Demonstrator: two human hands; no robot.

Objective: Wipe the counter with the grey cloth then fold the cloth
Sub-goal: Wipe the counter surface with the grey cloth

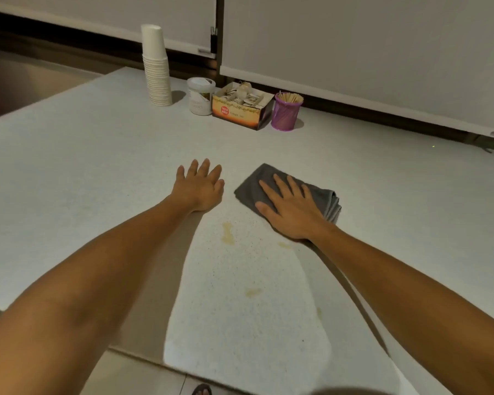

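Observation:
A folded grey cloth [322, 196] lies on the pale speckled counter [83, 172], right of centre. My right hand [290, 209] presses flat on top of it with fingers spread, covering its middle. My left hand [200, 185] rests palm down on the bare counter just left of the cloth, fingers apart, holding nothing. Yellowish stains [228, 233] mark the counter nearer to me, between my forearms, with another stain [253, 292] closer in.
Along the back of the counter stand a tall stack of white paper cups [156, 67], a white jar [200, 95], an open box of tea sachets [241, 108] and a purple holder of wooden sticks [286, 111]. White cabinet doors rise behind. The counter's near edge runs below my arms.

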